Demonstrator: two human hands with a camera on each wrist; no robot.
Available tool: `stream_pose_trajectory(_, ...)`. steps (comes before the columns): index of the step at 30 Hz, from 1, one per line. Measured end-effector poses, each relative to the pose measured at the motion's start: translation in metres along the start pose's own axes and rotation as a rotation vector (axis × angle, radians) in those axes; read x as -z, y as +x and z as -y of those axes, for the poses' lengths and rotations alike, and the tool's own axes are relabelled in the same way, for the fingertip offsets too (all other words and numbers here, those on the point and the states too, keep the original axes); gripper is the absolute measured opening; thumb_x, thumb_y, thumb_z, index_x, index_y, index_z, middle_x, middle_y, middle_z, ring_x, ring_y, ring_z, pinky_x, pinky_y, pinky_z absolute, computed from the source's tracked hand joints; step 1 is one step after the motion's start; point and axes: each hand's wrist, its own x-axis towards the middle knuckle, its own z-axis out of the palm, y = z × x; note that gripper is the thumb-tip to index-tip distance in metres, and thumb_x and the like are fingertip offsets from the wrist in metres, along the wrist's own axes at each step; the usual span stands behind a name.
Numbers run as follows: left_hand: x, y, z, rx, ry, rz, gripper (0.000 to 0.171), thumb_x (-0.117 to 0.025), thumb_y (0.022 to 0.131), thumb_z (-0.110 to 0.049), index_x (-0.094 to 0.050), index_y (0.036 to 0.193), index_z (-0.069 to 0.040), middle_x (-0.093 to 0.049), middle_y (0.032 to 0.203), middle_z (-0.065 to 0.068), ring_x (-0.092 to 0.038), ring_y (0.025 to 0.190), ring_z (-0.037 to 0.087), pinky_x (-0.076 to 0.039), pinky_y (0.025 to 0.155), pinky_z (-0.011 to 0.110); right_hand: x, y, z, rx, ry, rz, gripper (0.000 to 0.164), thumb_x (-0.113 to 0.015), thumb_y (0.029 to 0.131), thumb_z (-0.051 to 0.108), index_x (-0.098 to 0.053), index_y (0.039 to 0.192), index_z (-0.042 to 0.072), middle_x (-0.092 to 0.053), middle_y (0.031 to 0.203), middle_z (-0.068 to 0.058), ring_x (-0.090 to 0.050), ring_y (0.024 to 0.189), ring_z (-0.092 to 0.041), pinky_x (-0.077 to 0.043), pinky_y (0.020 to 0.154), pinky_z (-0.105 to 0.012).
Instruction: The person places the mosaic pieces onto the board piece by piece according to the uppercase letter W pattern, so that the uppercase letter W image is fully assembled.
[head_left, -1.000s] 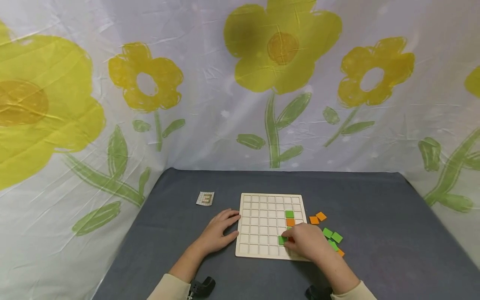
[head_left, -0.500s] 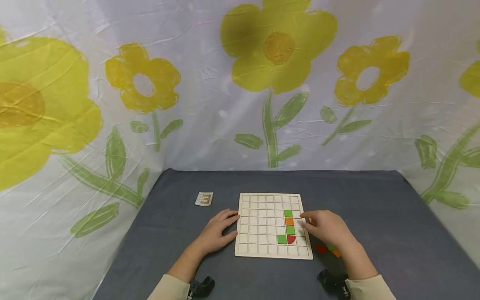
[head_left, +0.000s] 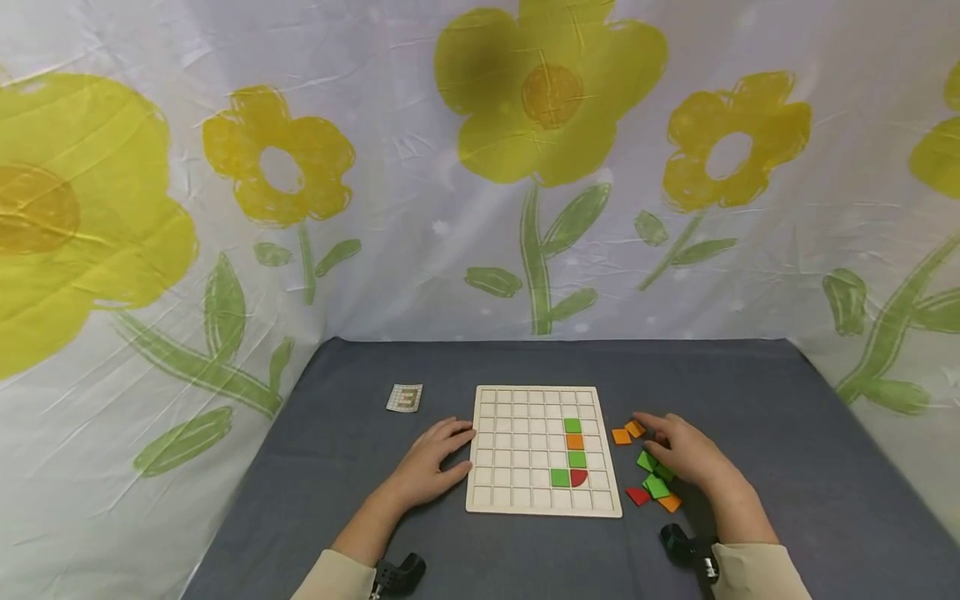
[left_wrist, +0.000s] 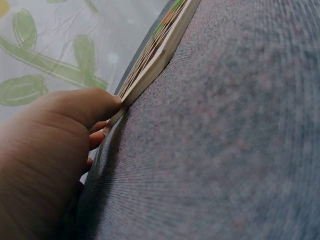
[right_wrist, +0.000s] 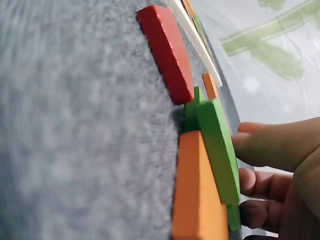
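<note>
A pale wooden grid board (head_left: pixel 510 452) lies mid-table in the head view. Set in its right side are a column of green, orange and green tiles (head_left: pixel 577 459), a quarter-round red tile (head_left: pixel 578 477) and another green tile (head_left: pixel 560 477). Along the board's left edge, my left hand (head_left: pixel 431 460) rests with fingers extended, thumb tip touching the rim. Over the loose tiles on the right hovers my right hand (head_left: pixel 690 452), index fingertip at an orange tile (head_left: pixel 635 428); thumb and fingers are apart, holding nothing visible. Its wrist view shows loose green tiles (right_wrist: pixel 218 150) beside the fingers.
A second orange tile (head_left: pixel 621 436) lies right of the board. Nearer me are a loose red tile (head_left: pixel 637 496) and an orange tile (head_left: pixel 670 502) beside the green ones. A small printed card (head_left: pixel 405 397) sits at the back left. A flowered cloth (head_left: pixel 420 275) hangs behind the table.
My right hand has left the red and green tiles on the board's lower right and moved rightward to the loose tiles. The left hand stays at the board's edge.
</note>
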Motion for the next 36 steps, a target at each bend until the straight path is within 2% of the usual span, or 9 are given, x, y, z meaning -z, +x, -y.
stream_pose_trajectory(4,0.0,0.0,-0.001,0.006,-0.003,0.008,0.053,-0.067,0.101,-0.029,-0.057,0.148,-0.009,-0.049,0.153,0.008,-0.033,0.149,0.035,-0.029,0.116,0.062,-0.003,0.0,-0.003,-0.014,-0.009,0.003,0.048,-0.064,0.1,0.01,-0.056,0.148,0.007,-0.047,0.09,-0.006,-0.043,0.069,-0.021,-0.035,0.057,-0.035)
stream_pose_trajectory(10,0.001,0.0,-0.004,0.013,-0.006,0.01,0.052,-0.067,0.101,-0.029,-0.057,0.148,-0.009,-0.049,0.153,0.008,-0.033,0.149,0.035,-0.029,0.116,0.061,-0.005,0.003,-0.009,-0.039,-0.016,-0.043,0.034,-0.068,0.098,0.01,-0.067,0.132,0.006,-0.055,0.088,-0.005,-0.047,0.071,-0.02,-0.038,0.059,-0.036)
stream_pose_trajectory(16,0.0,0.001,-0.004,0.018,-0.004,0.006,0.052,-0.067,0.1,-0.029,-0.058,0.147,-0.01,-0.05,0.153,0.007,-0.034,0.149,0.034,-0.029,0.116,0.061,-0.006,0.003,-0.012,-0.075,0.032,-0.076,0.023,-0.07,0.097,0.012,-0.068,0.118,0.005,-0.048,0.078,-0.003,-0.044,0.064,-0.02,-0.034,0.058,-0.035)
stream_pose_trajectory(22,0.0,0.001,-0.004,0.018,-0.003,-0.002,0.051,-0.068,0.1,-0.029,-0.058,0.147,-0.01,-0.05,0.153,0.007,-0.034,0.148,0.034,-0.029,0.116,0.061,-0.005,0.003,-0.013,-0.102,0.078,-0.081,0.022,-0.074,0.092,0.015,-0.067,0.108,0.002,-0.048,0.076,-0.004,-0.045,0.065,-0.02,-0.034,0.059,-0.034)
stream_pose_trajectory(30,0.002,0.0,-0.004,0.02,-0.007,0.002,0.052,-0.068,0.1,-0.028,-0.058,0.147,-0.01,-0.05,0.153,0.008,-0.034,0.148,0.035,-0.029,0.116,0.062,-0.001,0.002,-0.009,-0.103,0.151,-0.092,0.025,-0.076,0.091,0.015,-0.068,0.109,-0.001,-0.05,0.081,-0.005,-0.048,0.072,-0.021,-0.038,0.062,-0.036)
stream_pose_trajectory(36,0.002,-0.001,-0.003,0.021,-0.006,0.0,0.051,-0.068,0.1,-0.029,-0.058,0.147,-0.01,-0.049,0.153,0.008,-0.034,0.148,0.035,-0.03,0.116,0.061,0.006,0.001,0.007,-0.084,0.217,-0.089,0.027,-0.077,0.092,0.017,-0.068,0.113,0.001,-0.047,0.077,-0.004,-0.047,0.068,-0.02,-0.037,0.059,-0.032)
